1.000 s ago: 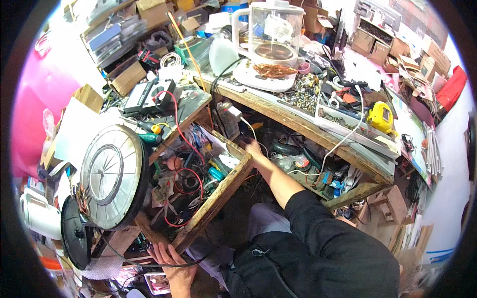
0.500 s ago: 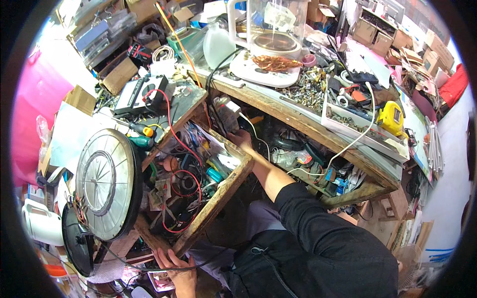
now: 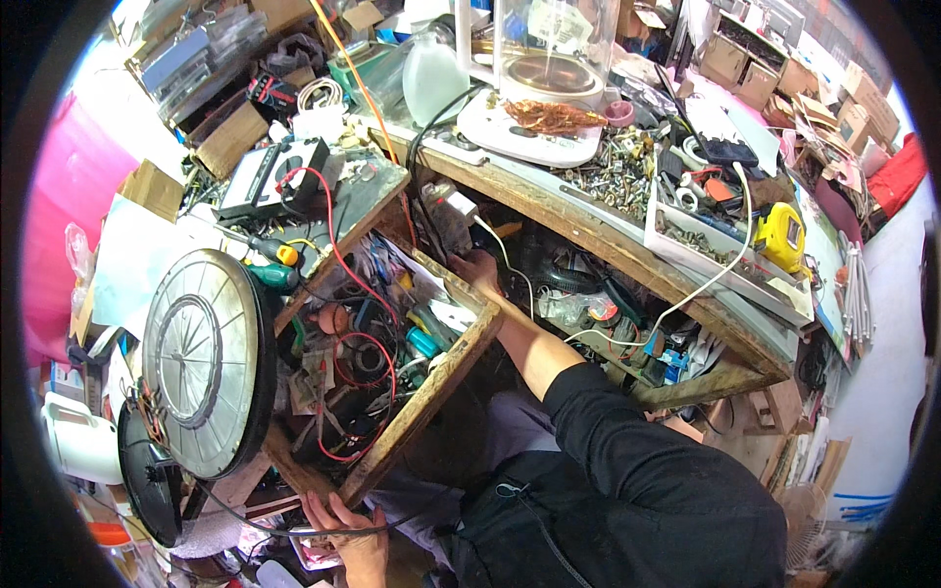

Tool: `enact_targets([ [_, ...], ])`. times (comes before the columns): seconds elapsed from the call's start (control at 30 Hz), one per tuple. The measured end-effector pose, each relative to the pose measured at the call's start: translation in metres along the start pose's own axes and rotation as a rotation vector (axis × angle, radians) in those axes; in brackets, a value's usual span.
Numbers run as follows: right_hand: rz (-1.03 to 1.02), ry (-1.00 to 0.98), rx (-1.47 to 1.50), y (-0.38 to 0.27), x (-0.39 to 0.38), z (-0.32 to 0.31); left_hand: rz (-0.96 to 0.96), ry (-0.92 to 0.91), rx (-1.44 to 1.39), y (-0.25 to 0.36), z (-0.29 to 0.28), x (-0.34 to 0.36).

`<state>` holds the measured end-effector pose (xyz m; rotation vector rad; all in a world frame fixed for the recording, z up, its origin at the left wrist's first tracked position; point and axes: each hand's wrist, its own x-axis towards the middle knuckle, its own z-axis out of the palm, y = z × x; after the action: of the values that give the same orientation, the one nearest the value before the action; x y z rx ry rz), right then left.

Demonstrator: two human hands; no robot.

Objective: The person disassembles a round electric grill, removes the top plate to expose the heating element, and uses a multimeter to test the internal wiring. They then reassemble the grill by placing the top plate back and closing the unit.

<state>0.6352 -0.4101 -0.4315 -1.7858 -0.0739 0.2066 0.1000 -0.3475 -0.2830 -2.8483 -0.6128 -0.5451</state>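
Note:
A wooden drawer packed with tools and cables is pulled out from the bench. My left hand touches its lower front corner with spread fingers, and a black cable crosses over that hand. My right hand reaches into the gap between the drawer's far side and the long bench. Dark cables and a white plug adapter are right beside it. Its fingertips are hidden in the shadow there, so what they touch cannot be made out. Inside the drawer a red wire loops over a teal-handled tool.
A round grey disc-shaped cover leans at the drawer's left. On the bench stand a white scale-like base under a clear container, a heap of screws and a yellow tape measure. A white cable hangs over the bench edge.
The view has shifted slightly, so the bench things sit a little further right. Both hands stay in practically the same places, with the right hand still in the gap.

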Motion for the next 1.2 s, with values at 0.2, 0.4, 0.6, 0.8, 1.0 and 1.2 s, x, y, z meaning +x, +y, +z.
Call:
enact_targets([
  [0.2, 0.041, -0.027, -0.094, -0.039, -0.008, -0.013, 0.002, -0.003, 0.012, -0.003, 0.006, 0.002],
  [0.4, -0.294, -0.181, -0.162, -0.04, -0.01, -0.025, -0.049, 0.04, -0.124, 0.007, -0.002, -0.002],
  [0.6, -0.212, -0.186, -0.069, -0.024, 0.002, -0.058, 0.014, 0.05, -0.097, 0.009, 0.004, 0.008],
  [0.8, -0.046, -0.236, 0.078, -0.034, 0.003, -0.061, -0.068, 0.099, -0.205, 0.022, -0.008, 0.002],
  [1.0, 0.033, -0.292, 0.176, -0.035, 0.008, -0.064, -0.058, 0.146, -0.212, 0.019, -0.004, 0.008],
  [1.2, 0.122, -0.384, 0.298, -0.036, 0.001, -0.069, -0.038, 0.212, -0.131, 0.018, -0.006, 0.014],
])
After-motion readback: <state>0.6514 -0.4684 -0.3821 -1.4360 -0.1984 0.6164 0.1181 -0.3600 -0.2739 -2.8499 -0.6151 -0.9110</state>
